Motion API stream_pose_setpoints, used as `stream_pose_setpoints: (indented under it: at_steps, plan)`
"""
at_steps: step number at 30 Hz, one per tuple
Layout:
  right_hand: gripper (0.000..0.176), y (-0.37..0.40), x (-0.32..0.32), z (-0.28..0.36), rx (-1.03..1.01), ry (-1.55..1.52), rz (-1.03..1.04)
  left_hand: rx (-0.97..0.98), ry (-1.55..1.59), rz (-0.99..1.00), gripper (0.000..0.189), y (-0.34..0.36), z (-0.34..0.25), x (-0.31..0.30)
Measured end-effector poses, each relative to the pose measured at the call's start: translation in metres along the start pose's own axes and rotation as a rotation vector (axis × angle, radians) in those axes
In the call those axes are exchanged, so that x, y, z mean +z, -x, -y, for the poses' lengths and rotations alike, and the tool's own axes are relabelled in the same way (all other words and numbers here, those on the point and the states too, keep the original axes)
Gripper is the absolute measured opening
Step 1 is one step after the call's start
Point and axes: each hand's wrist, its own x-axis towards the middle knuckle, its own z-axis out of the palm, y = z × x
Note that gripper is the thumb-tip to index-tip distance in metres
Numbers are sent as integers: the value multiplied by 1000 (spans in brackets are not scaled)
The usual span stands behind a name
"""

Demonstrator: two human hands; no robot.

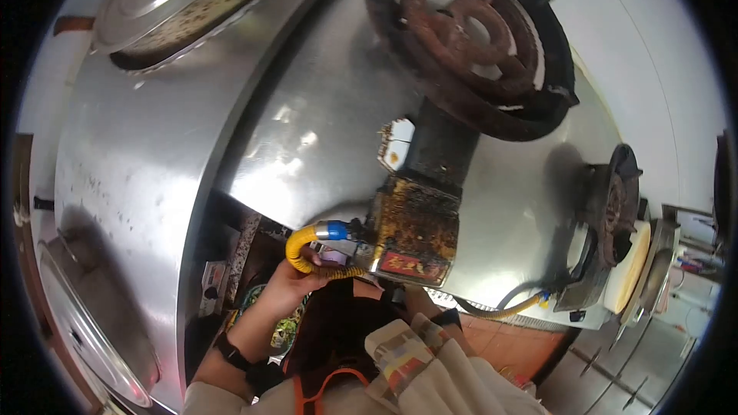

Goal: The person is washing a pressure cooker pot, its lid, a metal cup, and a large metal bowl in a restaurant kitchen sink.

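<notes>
A large rusty gas burner (pixel 477 38) stands on the steel counter (pixel 292 131), joined to a greasy, brown-stained control box (pixel 415 219) with a red label. From the box's left side a yellow corrugated hose (pixel 298 244) with a blue fitting (pixel 334 230) curves down and back under the box. My left hand (pixel 298 275) is closed around the lower bend of this hose, a dark band on its wrist. My right hand is not visible; part of that forearm shows below the box, and the hand is hidden behind the box or the counter edge.
A second burner (pixel 615 204) stands to the right, with its own yellow hose (pixel 515 309) hanging at the counter's front edge. A lidded pot (pixel 184 0) is at upper left, another round lid (pixel 84 330) at lower left. Red floor tiles (pixel 515 350) show below.
</notes>
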Motion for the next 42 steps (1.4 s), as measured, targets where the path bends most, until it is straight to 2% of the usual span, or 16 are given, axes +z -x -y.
stream_pose_setpoints:
  at_steps: [1, 4, 8, 11, 22, 27, 33, 36, 37, 40, 42]
  plan:
    - [50, 0, -2, -1, -5, -17, -4, -32, -22, -30, 31, 1, 7, -6]
    - [49, 1, -6, -5, -2, -60, -15, 54, 33, -67, 37, -2, 4, 5]
    - [48, -1, -10, -3, -1, -95, -6, 65, -2, -182, 54, 0, -3, 16]
    - [48, -4, -9, -1, 8, -113, 0, -15, -99, -212, 51, 4, -8, 13]
    - [47, -12, -7, 11, 4, -230, 37, -152, -68, -167, 42, 10, 1, 21]
    - [46, -35, 0, 33, -19, -527, 121, -163, -165, -114, 33, 15, 12, 25]
    - [46, -47, 2, 46, -21, -849, 264, -226, -338, -52, 32, 16, 15, 38]
    - [46, -16, -12, 27, 79, -744, 229, -273, -455, 46, 31, 13, 14, 48]
    - [35, 1, -18, 20, 124, -672, 206, -298, -470, 63, 31, 14, 15, 52]
    - [36, 68, -28, 25, 170, -516, 94, -362, -540, 107, 30, 15, 20, 63]
    - [40, 94, -48, 3, 146, -362, -7, -400, -613, 125, 31, 19, 24, 74]
